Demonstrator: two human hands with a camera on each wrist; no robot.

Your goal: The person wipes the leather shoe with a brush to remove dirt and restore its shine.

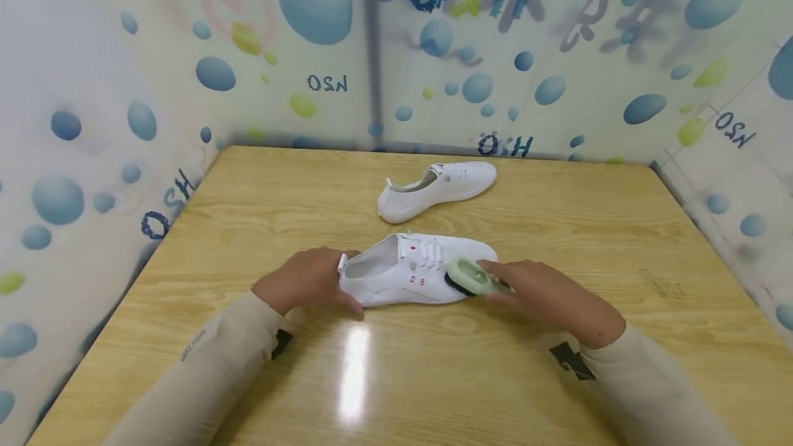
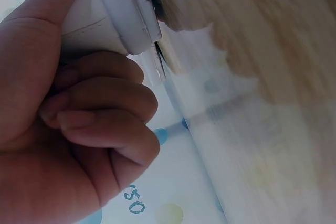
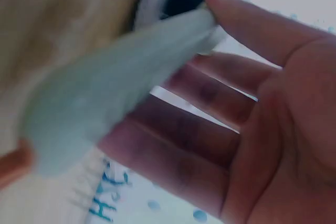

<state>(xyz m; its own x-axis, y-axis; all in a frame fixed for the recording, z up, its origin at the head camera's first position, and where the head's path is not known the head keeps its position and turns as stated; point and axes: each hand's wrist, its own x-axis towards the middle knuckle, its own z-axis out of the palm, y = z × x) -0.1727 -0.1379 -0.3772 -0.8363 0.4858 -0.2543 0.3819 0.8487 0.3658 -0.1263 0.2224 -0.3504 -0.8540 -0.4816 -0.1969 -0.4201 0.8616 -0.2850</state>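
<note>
A white lace-up shoe (image 1: pixel 384 288) lies sole down on the wooden table, its toe pointing right. At the heel, my left hand (image 1: pixel 310 277) grips it with the thumb on the near side; the left wrist view shows the other fingers (image 2: pixel 105 95) curled beside the sole. My right hand (image 1: pixel 539 294) holds a pale green scrubbing brush (image 1: pixel 472 276). Its dark bristles meet the near side of the shoe's toe area. Close up in the right wrist view, thumb and fingers pinch the brush's long handle (image 3: pixel 105 93), which looks blurred.
Behind the first shoe, a second white shoe (image 1: pixel 442 191) sits on the table (image 1: pixel 279 184), toe also to the right. Walls (image 1: pixel 260 88) patterned with blue and green drops enclose the table at the back and sides. Light glares off the tabletop in front of the near shoe.
</note>
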